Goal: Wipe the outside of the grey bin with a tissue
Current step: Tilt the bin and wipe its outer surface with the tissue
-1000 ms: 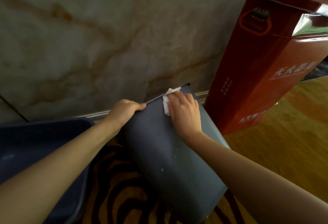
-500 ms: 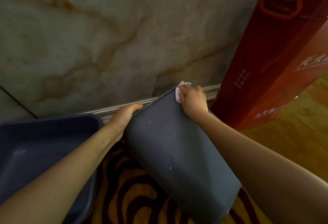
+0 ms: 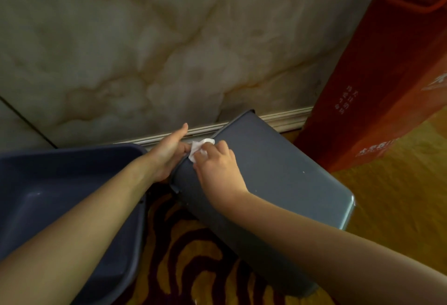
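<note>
Gripping the tipped grey bin (image 3: 278, 167) steady with left hand (image 3: 169, 157), to rub its rim with tissue (image 3: 199, 148) pinched in right hand (image 3: 217, 168).

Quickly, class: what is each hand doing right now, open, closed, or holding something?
Left hand: grips the grey bin at its rim.
Right hand: holds the tissue, pressed to the bin near the rim.

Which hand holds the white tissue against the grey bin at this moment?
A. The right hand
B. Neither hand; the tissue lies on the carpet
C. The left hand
A: the right hand presses the white tissue on the grey bin near its rim, while the left hand only grips that rim.
</note>
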Demonstrator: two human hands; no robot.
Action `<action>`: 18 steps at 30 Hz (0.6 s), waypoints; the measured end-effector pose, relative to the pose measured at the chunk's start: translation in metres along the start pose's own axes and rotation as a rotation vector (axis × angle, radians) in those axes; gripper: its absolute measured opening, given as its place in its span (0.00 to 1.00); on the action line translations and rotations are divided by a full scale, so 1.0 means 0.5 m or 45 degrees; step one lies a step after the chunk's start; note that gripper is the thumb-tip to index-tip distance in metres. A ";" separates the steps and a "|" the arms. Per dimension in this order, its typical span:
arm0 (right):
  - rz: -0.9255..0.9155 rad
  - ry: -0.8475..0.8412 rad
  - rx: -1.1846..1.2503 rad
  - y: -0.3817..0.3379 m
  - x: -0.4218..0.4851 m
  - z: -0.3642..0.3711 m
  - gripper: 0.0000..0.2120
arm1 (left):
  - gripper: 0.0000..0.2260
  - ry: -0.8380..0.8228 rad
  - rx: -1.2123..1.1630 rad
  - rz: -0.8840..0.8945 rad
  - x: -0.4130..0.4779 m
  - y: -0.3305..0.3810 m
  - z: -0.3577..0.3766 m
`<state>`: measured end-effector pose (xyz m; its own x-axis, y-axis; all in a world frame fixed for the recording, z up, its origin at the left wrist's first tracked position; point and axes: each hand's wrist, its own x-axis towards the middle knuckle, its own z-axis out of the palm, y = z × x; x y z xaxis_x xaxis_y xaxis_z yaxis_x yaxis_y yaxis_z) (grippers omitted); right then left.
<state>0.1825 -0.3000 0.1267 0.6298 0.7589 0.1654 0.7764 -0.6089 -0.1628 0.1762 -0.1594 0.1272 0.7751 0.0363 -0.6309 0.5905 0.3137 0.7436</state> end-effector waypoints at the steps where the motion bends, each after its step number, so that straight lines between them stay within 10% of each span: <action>1: -0.001 -0.005 -0.038 -0.007 -0.004 0.003 0.14 | 0.34 -0.024 -0.004 -0.012 -0.002 -0.001 -0.004; 18: 0.385 0.161 -0.134 0.089 0.043 0.029 0.17 | 0.27 0.330 0.083 0.148 0.026 -0.028 0.000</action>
<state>0.2302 -0.3074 0.1090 0.8247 0.5096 0.2454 0.5479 -0.8276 -0.1224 0.1782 -0.1633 0.1086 0.7598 0.3122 -0.5702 0.5212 0.2317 0.8214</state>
